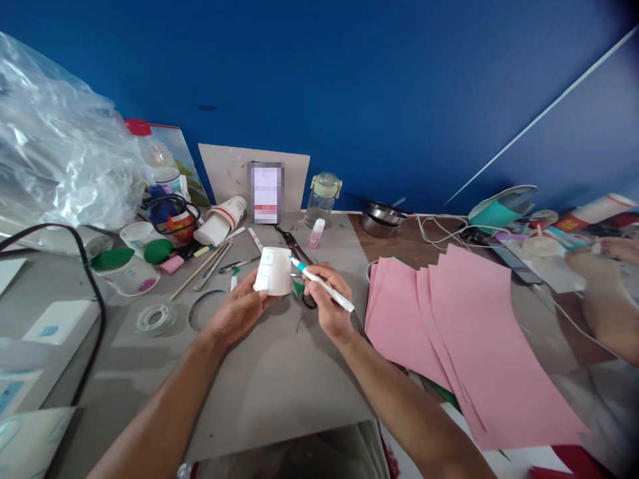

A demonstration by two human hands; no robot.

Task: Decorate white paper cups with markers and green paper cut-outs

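A white paper cup (277, 274), upside down with blue-green outlines drawn on its side, is held up over the desk by my left hand (243, 309). My right hand (329, 303) grips a white marker (327, 287) with a teal end, whose tip is at the cup's right side; whether it touches cannot be made out. Behind the cup lie black scissors (294, 247), partly hidden by cup and hand. A small glue stick (316, 234) stands just beyond them. To the left of my left hand are a roll of clear tape (156, 319) and brushes (212, 266).
Pink paper sheets (449, 332) spread on the right. A phone (265, 193) leans at the back near a glass jar (323, 199). Decorated cups (130, 276), a black cable (102, 299) and a plastic bag (64, 146) crowd the left. Another person's arm (609, 299) is at far right.
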